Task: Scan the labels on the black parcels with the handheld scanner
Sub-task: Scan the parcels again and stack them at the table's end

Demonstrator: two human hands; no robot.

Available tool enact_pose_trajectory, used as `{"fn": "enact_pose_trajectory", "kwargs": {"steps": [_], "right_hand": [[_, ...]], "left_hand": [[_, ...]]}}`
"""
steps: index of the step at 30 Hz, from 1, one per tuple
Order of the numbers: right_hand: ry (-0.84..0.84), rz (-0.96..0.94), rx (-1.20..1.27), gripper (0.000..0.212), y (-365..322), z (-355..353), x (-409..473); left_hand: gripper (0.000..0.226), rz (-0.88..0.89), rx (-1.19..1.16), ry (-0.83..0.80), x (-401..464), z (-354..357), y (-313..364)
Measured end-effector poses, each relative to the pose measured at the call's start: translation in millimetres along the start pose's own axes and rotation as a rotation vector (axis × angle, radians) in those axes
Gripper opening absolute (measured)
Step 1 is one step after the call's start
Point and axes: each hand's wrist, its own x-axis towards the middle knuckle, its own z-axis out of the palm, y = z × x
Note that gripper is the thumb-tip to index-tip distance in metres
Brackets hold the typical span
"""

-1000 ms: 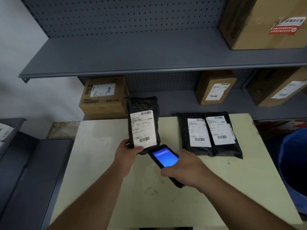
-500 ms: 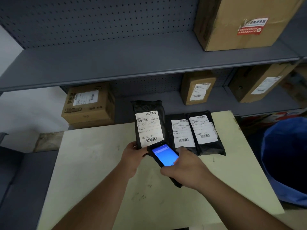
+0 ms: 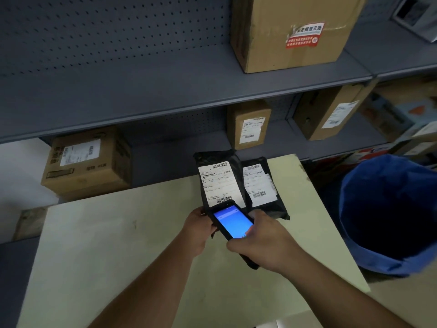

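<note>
My left hand point(image 3: 197, 229) grips the lower edge of a black parcel point(image 3: 218, 178) and holds it upright above the pale table point(image 3: 106, 245), its white label facing me. My right hand point(image 3: 262, 247) holds the black handheld scanner point(image 3: 233, 224), blue screen lit, its top end right at the parcel's lower barcode. A black parcel point(image 3: 262, 188) lies flat on the table just behind and to the right, label up. The held parcel hides whatever lies behind it.
Grey metal shelves point(image 3: 165, 91) run behind the table, with cardboard boxes point(image 3: 87, 162) on the lower shelf and a large box point(image 3: 295, 31) above. A blue bin point(image 3: 390, 214) stands to the right of the table.
The view has swung right and closer. The held parcel has moved right, in front of the flat parcels, so only one of them shows. The scanner has stayed at its lower barcode.
</note>
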Motion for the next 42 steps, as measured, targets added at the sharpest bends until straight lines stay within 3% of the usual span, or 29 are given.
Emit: {"fn": "enact_pose_trajectory", "kwargs": {"steps": [4, 8, 16, 19, 32, 42], "right_hand": [[0.016, 0.013, 0.019, 0.045, 12, -15, 7], [0.014, 0.019, 0.022, 0.046, 20, -27, 12], [0.02, 0.033, 0.041, 0.047, 33, -42, 18], [0.016, 0.038, 0.037, 0.048, 36, -45, 20], [0.019, 0.039, 0.045, 0.045, 35, -35, 25], [0.013, 0.046, 0.039, 0.044, 30, -9, 18]], "left_hand": [[0.044, 0.015, -0.002, -0.064, 5, 26, 0], [0.022, -0.035, 0.022, -0.029, 13, 48, -6], [0.022, -0.165, 0.08, 0.042, 29, 74, -5], [0.01, -0.215, 0.047, 0.059, 30, 75, -4], [0.011, -0.274, -0.094, 0.072, 18, 71, 9], [0.024, -0.221, -0.113, 0.032, -8, 40, 10]]}}
